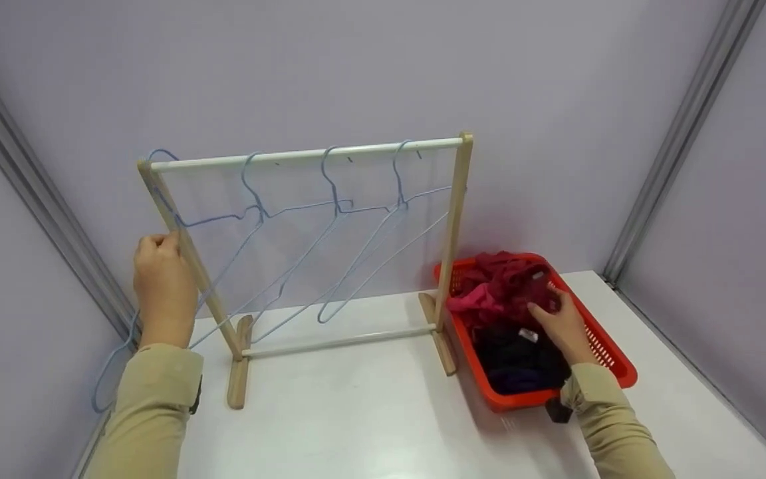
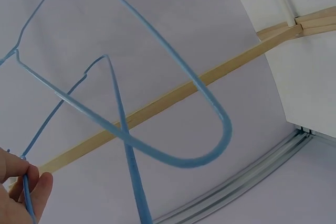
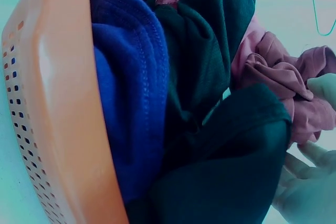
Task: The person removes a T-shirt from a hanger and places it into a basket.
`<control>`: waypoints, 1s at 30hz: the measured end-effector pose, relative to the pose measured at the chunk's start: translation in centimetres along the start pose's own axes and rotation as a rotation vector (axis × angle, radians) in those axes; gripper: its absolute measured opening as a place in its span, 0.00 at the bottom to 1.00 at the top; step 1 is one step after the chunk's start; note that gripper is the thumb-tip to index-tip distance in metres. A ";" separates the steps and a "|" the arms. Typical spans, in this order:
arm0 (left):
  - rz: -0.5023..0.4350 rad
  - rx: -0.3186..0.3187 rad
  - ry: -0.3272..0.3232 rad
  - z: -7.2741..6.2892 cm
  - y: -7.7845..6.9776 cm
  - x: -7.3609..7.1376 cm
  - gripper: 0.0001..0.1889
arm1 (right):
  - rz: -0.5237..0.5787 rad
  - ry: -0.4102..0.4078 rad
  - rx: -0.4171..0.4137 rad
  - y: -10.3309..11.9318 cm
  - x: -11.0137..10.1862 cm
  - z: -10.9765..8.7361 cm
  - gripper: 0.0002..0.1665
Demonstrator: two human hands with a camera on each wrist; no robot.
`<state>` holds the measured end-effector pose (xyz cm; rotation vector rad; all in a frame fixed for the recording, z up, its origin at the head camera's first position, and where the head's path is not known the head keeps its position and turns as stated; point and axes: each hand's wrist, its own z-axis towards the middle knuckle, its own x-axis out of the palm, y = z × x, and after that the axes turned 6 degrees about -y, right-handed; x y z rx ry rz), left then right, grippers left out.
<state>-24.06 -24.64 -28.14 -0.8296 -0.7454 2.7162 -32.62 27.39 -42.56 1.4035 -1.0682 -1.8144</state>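
My left hand (image 1: 165, 283) is raised beside the rack's left post. In the left wrist view its thumb and fingers pinch the wire of a light blue hanger (image 2: 176, 160). This leftmost hanger's hook is at the left end of the rail. Over at the red basket (image 1: 606, 352), my right hand (image 1: 566, 326) grips a dark red garment (image 1: 506, 276) among the clothes. Thumb and fingers show on either side of that cloth in the right wrist view. A pink garment (image 1: 476, 298), a black garment (image 1: 516, 356) and a blue garment (image 3: 128, 87) lie near it in the basket.
The wooden rack (image 1: 461, 199) stands on the white table (image 1: 356, 412), with several more blue hangers (image 1: 330, 179) hooked over its white rail (image 1: 296, 155). Pale walls (image 1: 356, 66) enclose the back and sides. The basket sits right of the rack.
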 end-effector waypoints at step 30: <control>0.138 0.192 -0.096 -1.5 0.7 1.8 0.16 | 0.040 -0.017 -0.009 2.0 0.5 0.1 0.33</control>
